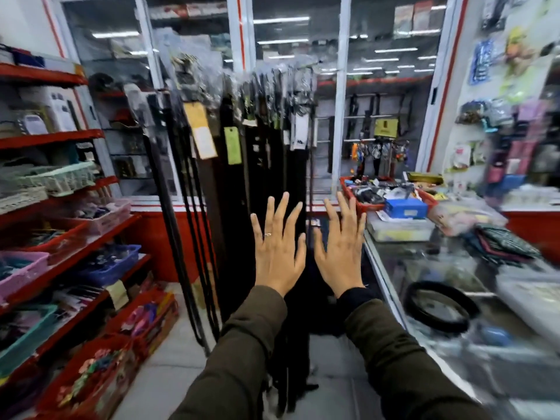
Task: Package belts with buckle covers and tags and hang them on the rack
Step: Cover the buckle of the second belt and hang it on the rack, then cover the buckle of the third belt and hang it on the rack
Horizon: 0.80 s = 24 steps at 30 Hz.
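Several black belts [236, 189] hang in a row from a rack [272, 74] in front of me, their buckles in clear plastic covers, some with yellow and green tags [232, 145]. My left hand [277, 250] and my right hand [341, 251] are raised side by side before the lower part of the belts, palms away, fingers spread, holding nothing. A ring shows on the left hand. A coiled black belt [439, 310] lies on the glass counter [454, 268] to my right.
Red shelves [60, 137] with baskets of small goods fill the left side. On the counter stand a red tray [363, 204] of items, a blue box [406, 207] and plastic packets. Glass doors are behind the rack; tiled floor lies below.
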Tool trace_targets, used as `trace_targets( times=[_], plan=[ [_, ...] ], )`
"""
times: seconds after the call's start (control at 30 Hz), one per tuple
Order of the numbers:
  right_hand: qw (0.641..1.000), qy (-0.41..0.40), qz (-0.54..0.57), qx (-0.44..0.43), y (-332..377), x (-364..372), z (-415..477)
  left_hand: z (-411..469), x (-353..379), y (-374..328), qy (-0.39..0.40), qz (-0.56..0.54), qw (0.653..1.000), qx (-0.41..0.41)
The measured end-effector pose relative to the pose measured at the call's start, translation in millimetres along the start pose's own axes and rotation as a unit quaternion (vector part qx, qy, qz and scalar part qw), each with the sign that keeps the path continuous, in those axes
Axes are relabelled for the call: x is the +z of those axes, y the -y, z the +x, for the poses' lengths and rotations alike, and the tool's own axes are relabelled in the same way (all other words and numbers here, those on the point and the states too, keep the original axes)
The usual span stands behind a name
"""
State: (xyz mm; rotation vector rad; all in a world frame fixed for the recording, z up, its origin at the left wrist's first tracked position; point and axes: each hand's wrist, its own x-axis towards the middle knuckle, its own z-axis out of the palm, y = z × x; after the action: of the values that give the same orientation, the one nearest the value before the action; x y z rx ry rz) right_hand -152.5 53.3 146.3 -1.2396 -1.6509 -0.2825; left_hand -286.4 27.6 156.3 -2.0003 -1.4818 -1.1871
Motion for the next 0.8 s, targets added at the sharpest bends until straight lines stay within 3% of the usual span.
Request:
trace_targets(
  times=[0.33,0.53,0.7,0.8],
  plan=[
    [0.966,0.129,-0.182,0.129,-167.1,-71.7,-94.1,-71.2,136.3,-108.7,0.211,-0.07,0.975,0.029],
    [0.92,0.239,-0.198,0.238,-255.2,-113.4,-126.4,-90.4,205.1,-173.3,0.372,-0.117,0.919,0.057],
    [0.844,0.422,-0.251,0.218,-308.2,-127.7,-121.0,-90.6,245.6,-219.6,0.458,-0.128,0.873,0.108],
    [0.826,0.469,-0.238,0.203,-335.8,-120.2,-123.9,-92.4,263.1,-235.5,0.496,-0.108,0.855,0.106]
  ],
)
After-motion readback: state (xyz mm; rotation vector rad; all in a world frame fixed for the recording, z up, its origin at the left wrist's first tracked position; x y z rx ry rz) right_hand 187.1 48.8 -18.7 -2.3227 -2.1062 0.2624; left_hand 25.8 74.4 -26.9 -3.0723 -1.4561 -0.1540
